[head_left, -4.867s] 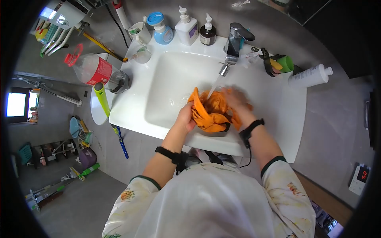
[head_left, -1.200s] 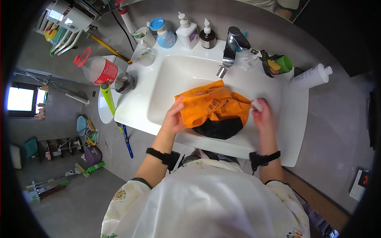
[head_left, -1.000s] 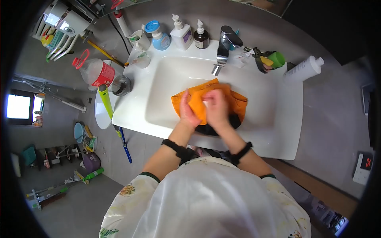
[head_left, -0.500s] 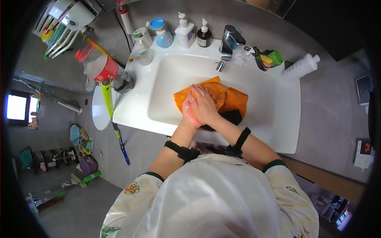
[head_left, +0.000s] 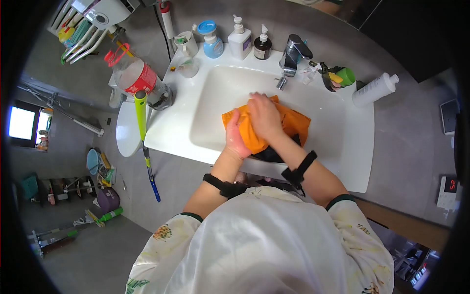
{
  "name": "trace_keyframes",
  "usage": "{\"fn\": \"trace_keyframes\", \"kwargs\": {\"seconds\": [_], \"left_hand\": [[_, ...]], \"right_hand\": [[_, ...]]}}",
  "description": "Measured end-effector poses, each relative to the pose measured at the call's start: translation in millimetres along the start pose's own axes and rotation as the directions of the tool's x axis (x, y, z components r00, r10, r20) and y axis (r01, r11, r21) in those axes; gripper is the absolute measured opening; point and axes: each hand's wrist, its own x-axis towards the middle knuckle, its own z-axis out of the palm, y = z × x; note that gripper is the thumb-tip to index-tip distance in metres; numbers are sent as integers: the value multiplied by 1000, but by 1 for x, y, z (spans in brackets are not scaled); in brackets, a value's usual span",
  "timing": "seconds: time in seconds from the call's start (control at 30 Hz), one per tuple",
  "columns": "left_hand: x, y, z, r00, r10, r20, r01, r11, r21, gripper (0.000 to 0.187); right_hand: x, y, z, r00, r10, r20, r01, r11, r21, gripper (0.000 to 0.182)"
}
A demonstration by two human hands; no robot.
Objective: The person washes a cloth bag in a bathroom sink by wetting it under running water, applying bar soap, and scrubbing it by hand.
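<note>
An orange cloth (head_left: 295, 123) with a dark part (head_left: 270, 155) lies bunched in the white sink. My left hand (head_left: 237, 138) is under and beside its left side, palm up, with the thumb showing and the cloth in its grasp. On top of the cloth rests my right hand (head_left: 265, 116), its fingers bent over the fabric and pressed on it. The lower fingers of my left hand are hidden by the cloth. The chrome faucet (head_left: 292, 55) stands behind, above the sink's back edge.
Pump bottles (head_left: 240, 39) and a cup (head_left: 186, 44) line the sink's back rim (head_left: 220, 56). At the left stand a large red-labelled bottle (head_left: 142, 78) and a green-handled tool (head_left: 141, 115). A white bottle (head_left: 374, 89) is at the right corner.
My hands have moved apart, with cloth now between them. My right hand has shifted right and up, and a fold of orange cloth now covers part of my left palm. The view has shifted slightly.
</note>
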Motion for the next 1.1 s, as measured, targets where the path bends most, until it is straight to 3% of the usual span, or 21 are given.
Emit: {"fn": "trace_keyframes", "kwargs": {"seconds": [0.03, 0.07, 0.13, 0.17, 0.2, 0.27, 0.3, 0.33, 0.37, 0.4, 0.47, 0.6, 0.67, 0.73, 0.8, 0.83, 0.9, 0.97, 1.0, 1.07, 1.1], "left_hand": [[4, 2, -1, 1000, -5, 8, 5, 1000, 3, 54], [6, 4, -5, 999, 27, 19, -27, 999, -28, 55], [4, 0, -8, 998, 62, 24, -61, 996, -62, 56], [3, -6, -6, 1000, 18, 1, -18, 999, 30, 56], [1, -10, -5, 999, -27, -31, 30, 992, 121, 57], [-3, -7, -1, 999, -46, -12, 47, 991, 127, 57], [-3, -1, 5, 1000, -7, 14, 5, 994, 109, 56], [-2, 1, 8, 998, 40, 40, -43, 996, 83, 56], [-2, 0, 4, 998, 41, 42, -44, 996, 74, 56], [-1, -1, 1, 999, 51, -16, -50, 996, 77, 55], [0, 0, -4, 995, 56, -76, -50, 995, 88, 54], [-11, 3, -18, 991, 55, -125, -43, 995, 94, 50], [-20, 7, -26, 992, 31, -124, -20, 996, 89, 48], [-31, 8, -27, 972, -77, -223, 107, 987, 124, 47], [-39, 7, -39, 956, -136, -259, 164, 982, 89, 46], [-43, 6, -45, 936, -201, -290, 228, 972, 63, 45], [-43, -4, -58, 918, -178, -354, 216, 974, 72, 45], [-44, -11, -61, 888, -178, -423, 233, 969, 82, 46], [-46, -12, -61, 889, -170, -426, 221, 973, 72, 46], [-48, -15, -64, 867, -142, -477, 215, 971, 102, 45], [-49, -14, -68, 865, -135, -484, 203, 975, 91, 45]], "right_hand": [[-7, -23, -10, 974, -222, -34, 213, 962, -168, 28], [-20, -26, 2, 977, -213, -21, 214, 976, 42, 26], [-10, -1, -2, 947, -320, 18, 319, 947, 38, 24], [5, 11, -5, 991, 79, 111, -89, 992, 88, 23], [19, 16, -10, 861, 460, 216, -488, 868, 96, 22], [11, 13, -10, 884, 415, 213, -436, 898, 59, 29], [-3, -10, -8, 984, 156, 85, -163, 983, 85, 27], [-13, -27, -5, 992, -125, -34, 127, 989, 71, 24], [-20, -29, 4, 964, -222, -150, 235, 969, 79, 21], [-20, -24, 4, 963, -224, -147, 237, 968, 77, 21], [-14, -13, 4, 983, -83, 161, 62, 990, 129, 22], [-22, -38, -16, 986, -127, 105, 119, 990, 73, 14], [-34, -42, -35, 977, -78, 197, 29, 971, 237, 15], [-35, -20, -43, 987, 7, 158, -54, 954, 294, 18], [-18, 16, -51, 905, 336, 261, -397, 887, 237, 22], [-12, 50, -44, 898, 339, 281, -404, 889, 218, 23], [3, 108, -21, 890, 332, 313, -403, 893, 198, 24], [16, 139, 0, 818, 356, 452, -387, 922, -26, 27], [20, 145, 11, 813, 349, 466, -382, 924, -26, 27], [24, 157, 37, 776, 235, 586, -94, 961, -261, 32], [25, 153, 47, 766, 229, 601, -88, 963, -255, 32]]}}
